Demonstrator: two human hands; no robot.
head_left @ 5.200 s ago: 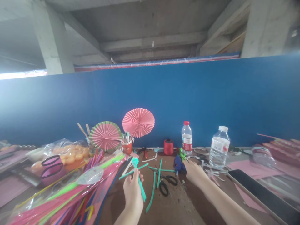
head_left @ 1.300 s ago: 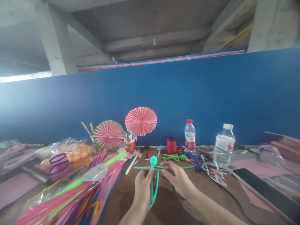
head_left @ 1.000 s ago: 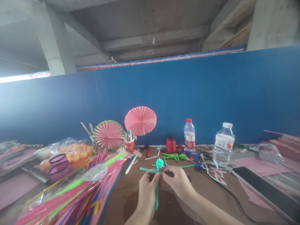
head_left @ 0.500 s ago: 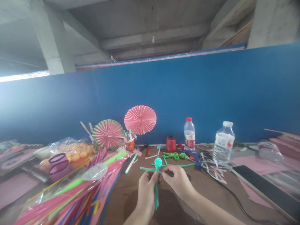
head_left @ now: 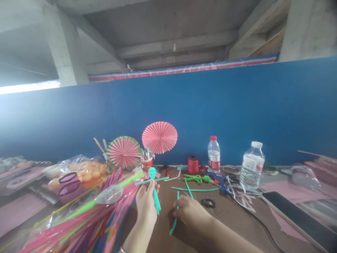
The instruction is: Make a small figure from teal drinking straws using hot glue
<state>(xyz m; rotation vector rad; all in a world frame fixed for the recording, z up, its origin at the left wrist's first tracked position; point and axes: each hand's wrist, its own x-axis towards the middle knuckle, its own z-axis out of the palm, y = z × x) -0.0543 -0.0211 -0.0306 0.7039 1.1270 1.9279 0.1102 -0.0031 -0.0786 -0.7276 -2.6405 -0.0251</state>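
My left hand [head_left: 146, 203] is closed on a teal pipe-cleaner figure [head_left: 156, 203]. The figure has a coiled round top, a crosswise strand and several strands hanging below the fingers. To its right, my right hand [head_left: 191, 211] pinches a single loose teal pipe cleaner [head_left: 173, 226] low over the table; its ends stick out above and below the fingers. Just beyond that hand, a long teal pipe cleaner [head_left: 196, 189] and a shorter teal piece [head_left: 189, 189] lie on the brown tabletop [head_left: 163, 230]. The right fingertips are partly hidden.
Plastic-wrapped colourful pipe cleaners [head_left: 86, 218] cover the left side. Behind stand pink paper fans [head_left: 160, 137], a pen cup [head_left: 147, 164], a red spool [head_left: 193, 164] and water bottles [head_left: 252, 167]. Green cord [head_left: 196, 179], a blue glue gun [head_left: 222, 181], black tape [head_left: 207, 203] and a phone [head_left: 297, 221] lie right.
My left hand has moved left with the figure, which now tilts. My right hand has come away from it, down to the table, and now pinches a separate teal pipe cleaner.
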